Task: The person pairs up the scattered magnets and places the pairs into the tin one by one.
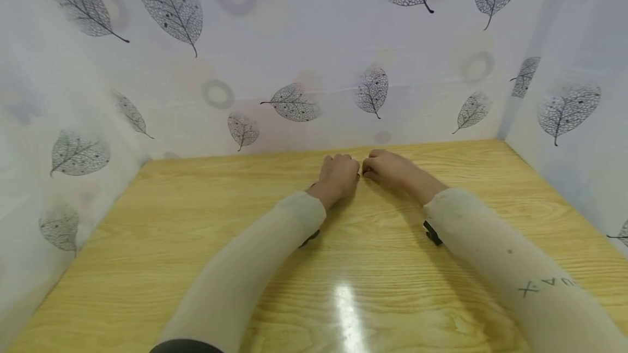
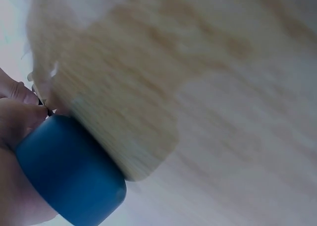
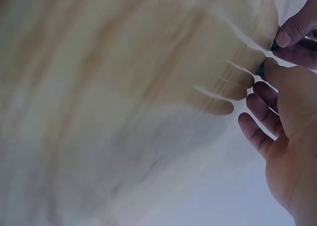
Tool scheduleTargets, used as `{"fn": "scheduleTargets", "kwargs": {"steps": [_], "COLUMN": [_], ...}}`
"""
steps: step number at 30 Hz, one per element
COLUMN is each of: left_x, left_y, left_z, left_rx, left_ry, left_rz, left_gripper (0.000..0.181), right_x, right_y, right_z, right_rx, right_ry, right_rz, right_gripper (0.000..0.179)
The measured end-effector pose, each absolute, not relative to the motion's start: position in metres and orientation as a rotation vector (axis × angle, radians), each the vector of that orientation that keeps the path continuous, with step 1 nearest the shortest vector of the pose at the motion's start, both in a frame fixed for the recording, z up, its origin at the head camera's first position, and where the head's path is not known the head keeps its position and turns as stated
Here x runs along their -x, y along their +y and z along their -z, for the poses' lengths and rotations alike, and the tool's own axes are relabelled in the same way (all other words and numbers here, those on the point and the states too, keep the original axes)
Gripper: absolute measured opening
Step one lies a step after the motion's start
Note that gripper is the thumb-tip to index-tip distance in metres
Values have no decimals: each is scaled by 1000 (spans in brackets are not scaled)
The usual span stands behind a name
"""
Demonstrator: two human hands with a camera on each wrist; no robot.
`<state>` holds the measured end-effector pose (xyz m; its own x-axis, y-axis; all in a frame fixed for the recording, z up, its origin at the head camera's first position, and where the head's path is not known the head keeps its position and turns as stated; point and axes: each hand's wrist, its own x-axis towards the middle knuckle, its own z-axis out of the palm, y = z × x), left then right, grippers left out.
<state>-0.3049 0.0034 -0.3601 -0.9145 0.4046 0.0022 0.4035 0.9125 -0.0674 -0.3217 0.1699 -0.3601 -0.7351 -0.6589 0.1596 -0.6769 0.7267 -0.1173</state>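
Observation:
In the head view my left hand (image 1: 339, 174), knuckles up, and my right hand (image 1: 390, 170) meet near the far edge of the wooden table (image 1: 235, 206). Thumb and fingertips of the right hand pinch a small dark teal piece (image 3: 261, 69); its other fingers stay loosely bent. Close beside it, the left thumb and finger pinch another small dark piece (image 3: 274, 43). A smooth blue rounded cylinder (image 2: 72, 171) fills the lower left of the left wrist view, against the left hand; I cannot tell whether that hand holds it.
A pale curtain (image 1: 319, 42) printed with dark leaves hangs behind the table and along both sides. Black bits of wrist gear (image 1: 432, 233) show by the right sleeve. Bright light glares on the tabletop between the forearms.

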Motion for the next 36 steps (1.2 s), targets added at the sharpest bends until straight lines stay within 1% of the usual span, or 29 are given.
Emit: {"fn": "scheduleTargets", "kwargs": {"steps": [9, 15, 20, 26, 30, 34, 36], "left_x": [301, 294, 288, 279, 269, 262, 260], "left_y": [1, -9, -24, -42, -55, -69, -76], "left_z": [361, 359, 359, 359, 356, 357, 358], "left_rx": [641, 640, 657, 708, 725, 746, 752], "left_ry": [-3022, -3014, -2961, -2908, -2879, -2839, -2833], "left_rz": [-129, -116, -98, -100, -48, -1, 12], "left_gripper": [22, 25, 33, 51, 54, 60, 66], "right_x": [321, 323, 325, 326, 327, 328, 328], "right_y": [163, 164, 166, 163, 161, 159, 158], "right_z": [364, 367, 369, 367, 368, 368, 368], "right_rx": [-1138, -1119, -1121, -1145, -1167, -1175, -1160], "right_ry": [-2775, -2794, -2799, -2802, -2810, -2813, -2828], "right_rz": [-296, -306, -297, -306, -321, -321, -324], "right_gripper": [10, 15, 18, 19, 20, 18, 16]}}
